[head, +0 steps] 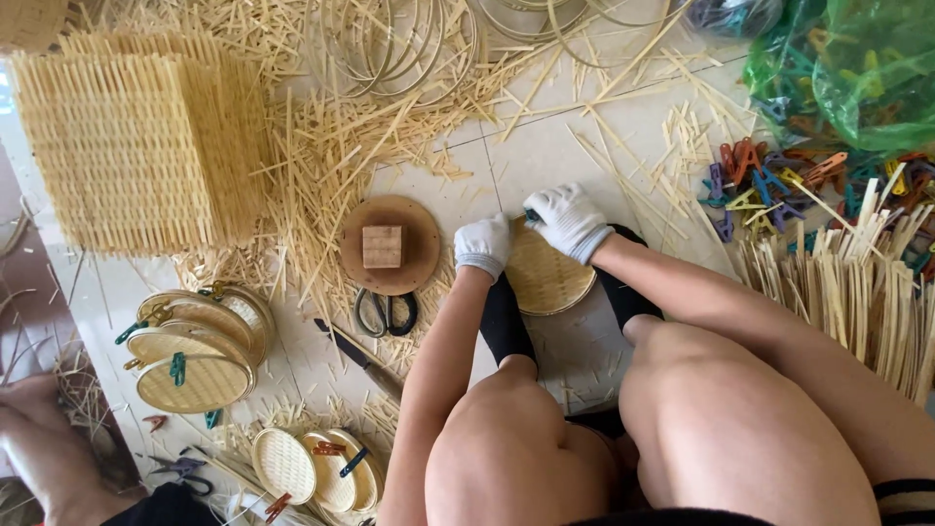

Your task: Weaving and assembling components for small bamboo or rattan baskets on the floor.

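Left hand (484, 244) in a white glove is clamped on the near-left rim of the round woven bamboo disc (547, 276), pinning it to the floor between my feet so it won't turn. Right hand (568, 220) is closed on the far rim, something dark under the fingers (can't tell what). Scissors (387, 313) and round wooden board (391, 244) sit just left. Loose bamboo strips (857, 282) crowd the right; clothespins (779, 180) beyond.
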